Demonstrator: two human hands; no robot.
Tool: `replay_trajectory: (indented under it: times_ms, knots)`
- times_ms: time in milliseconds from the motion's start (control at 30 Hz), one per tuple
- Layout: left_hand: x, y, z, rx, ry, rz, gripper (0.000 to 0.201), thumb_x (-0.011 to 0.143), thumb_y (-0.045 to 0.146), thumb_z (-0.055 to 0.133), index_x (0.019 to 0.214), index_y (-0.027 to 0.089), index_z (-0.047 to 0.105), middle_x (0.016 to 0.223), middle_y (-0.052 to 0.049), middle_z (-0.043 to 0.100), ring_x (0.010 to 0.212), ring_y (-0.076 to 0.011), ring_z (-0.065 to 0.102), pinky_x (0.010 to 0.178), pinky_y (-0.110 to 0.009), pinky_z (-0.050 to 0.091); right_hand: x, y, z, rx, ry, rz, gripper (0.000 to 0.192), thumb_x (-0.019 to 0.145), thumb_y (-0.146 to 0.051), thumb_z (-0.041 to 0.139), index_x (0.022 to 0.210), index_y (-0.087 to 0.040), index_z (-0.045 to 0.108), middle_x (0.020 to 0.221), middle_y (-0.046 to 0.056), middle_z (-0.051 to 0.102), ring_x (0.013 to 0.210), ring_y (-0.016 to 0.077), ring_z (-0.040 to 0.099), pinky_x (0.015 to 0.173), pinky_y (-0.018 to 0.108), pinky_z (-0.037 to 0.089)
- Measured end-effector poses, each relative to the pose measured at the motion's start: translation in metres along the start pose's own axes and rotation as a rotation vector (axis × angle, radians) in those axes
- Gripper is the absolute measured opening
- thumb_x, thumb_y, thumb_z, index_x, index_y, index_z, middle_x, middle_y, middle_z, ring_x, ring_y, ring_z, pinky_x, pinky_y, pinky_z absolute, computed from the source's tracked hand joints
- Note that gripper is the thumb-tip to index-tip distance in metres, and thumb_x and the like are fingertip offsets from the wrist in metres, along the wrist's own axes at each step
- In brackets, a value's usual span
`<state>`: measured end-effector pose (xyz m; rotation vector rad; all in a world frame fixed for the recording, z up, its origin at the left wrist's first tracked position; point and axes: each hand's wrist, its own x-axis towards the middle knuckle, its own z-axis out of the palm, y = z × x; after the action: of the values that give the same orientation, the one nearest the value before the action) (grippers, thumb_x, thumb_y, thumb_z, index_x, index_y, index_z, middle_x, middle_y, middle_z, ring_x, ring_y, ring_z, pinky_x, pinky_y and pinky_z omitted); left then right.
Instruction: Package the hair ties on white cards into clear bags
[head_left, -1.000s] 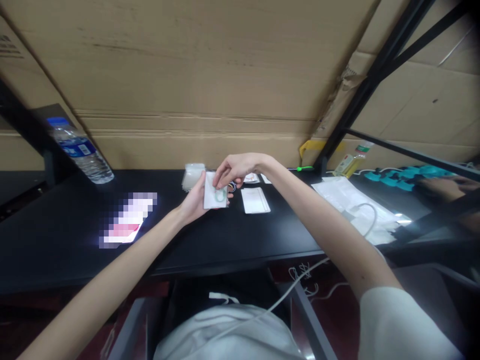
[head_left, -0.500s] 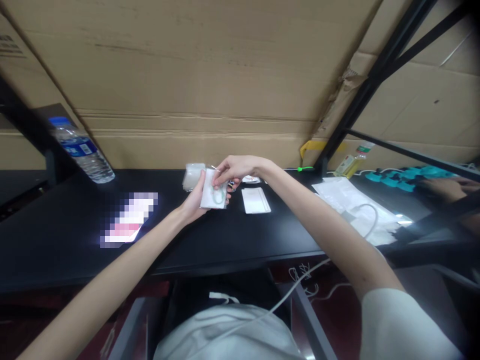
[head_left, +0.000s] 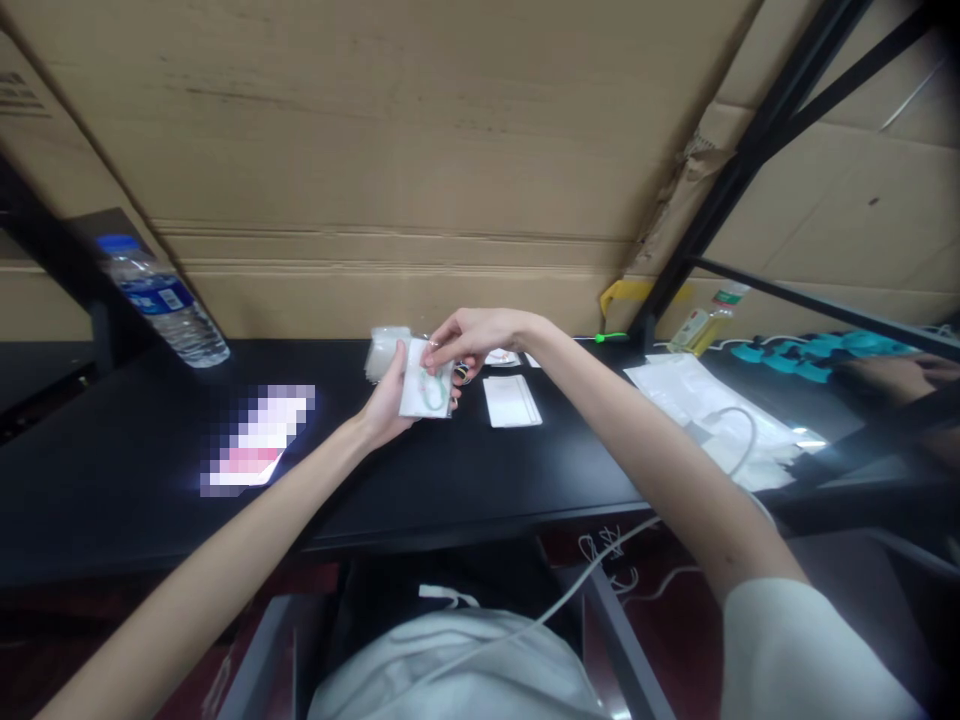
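The small white card (head_left: 424, 392) with a green ring-like piece (head_left: 436, 394) on its face was held above the black table (head_left: 465, 480), a little in front of the person, near the back edge where the cardboard wall (head_left: 390, 150) rose. The left hand (head_left: 390, 398) carried it from behind and below, with the thumb along the left edge and the fingers closed under the card. The right hand (head_left: 469, 338) came from above, and its thumb and forefinger were pinched together at the upper part of the card, close to the green piece; whether they gripped the card itself or a thin clear cover on it I could not tell.

The card looked very light and thin, so I judged it would bend easily if pressed in the middle. A hold at the edges seemed best, with soft pressure. The green piece seemed small and may slip off.

Another white card (head_left: 511, 400) lay flat on the table just to the right, and a small clear packet (head_left: 385, 350) stood behind the hands. A water bottle (head_left: 161, 300) stood well apart on the left.
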<state>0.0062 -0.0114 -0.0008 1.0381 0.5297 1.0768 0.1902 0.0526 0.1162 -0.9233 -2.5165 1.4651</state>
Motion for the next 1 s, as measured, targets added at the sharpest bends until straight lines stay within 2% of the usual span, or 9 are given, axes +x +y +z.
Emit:
replay_trajectory:
  times_ms: [200,533,800,900,1000]
  knots:
    - [0.0,-0.001,-0.001,-0.005,0.037,-0.039,0.081,0.098,0.082,0.034,0.129,0.015,0.068,0.111,-0.018,0.076,0.089,-0.0279,0.074,0.079,-0.042,0.062,-0.005,0.004,-0.005,-0.067,0.119,0.001,0.036,0.08,-0.045,0.087,0.106,-0.019,0.082,0.092,0.007,0.079,0.066,0.0133,0.067,0.06,0.027,0.059]
    - [0.0,0.001,0.0,-0.028,-0.014,-0.03,0.077,0.101,0.078,0.033,0.135,0.017,0.065,0.113,-0.016,0.076,0.088,-0.0275,0.075,0.081,-0.042,0.061,-0.009,-0.003,0.002,0.047,-0.001,0.037,0.044,0.076,-0.042,0.091,0.11,-0.018,0.076,0.092,0.005,0.076,0.07,0.0136,0.068,0.062,0.025,0.059]
    - [0.0,0.001,0.001,-0.029,-0.034,-0.032,0.081,0.101,0.078,0.031,0.129,0.012,0.068,0.114,-0.019,0.076,0.088,-0.0282,0.076,0.082,-0.043,0.061,-0.009,0.0,0.002,0.049,0.023,0.004,0.045,0.081,-0.045,0.088,0.113,-0.017,0.074,0.096,0.006,0.077,0.064,0.0111,0.066,0.062,0.026,0.059]
    - [-0.001,0.001,0.001,-0.013,-0.014,-0.046,0.078,0.1,0.078,0.036,0.127,0.013,0.069,0.113,-0.019,0.076,0.089,-0.028,0.076,0.081,-0.042,0.063,-0.01,0.002,0.003,-0.025,0.111,-0.034,0.04,0.083,-0.038,0.086,0.114,-0.017,0.073,0.097,0.007,0.077,0.065,0.0122,0.066,0.059,0.026,0.058]
    - [-0.004,0.002,0.004,0.062,0.065,-0.094,0.055,0.101,0.061,0.057,0.123,0.013,0.072,0.11,-0.018,0.078,0.093,-0.0271,0.077,0.084,-0.04,0.063,-0.011,0.008,0.005,-0.19,0.36,-0.147,0.028,0.084,-0.028,0.082,0.108,-0.017,0.073,0.101,0.008,0.079,0.077,0.0164,0.071,0.071,0.03,0.06]
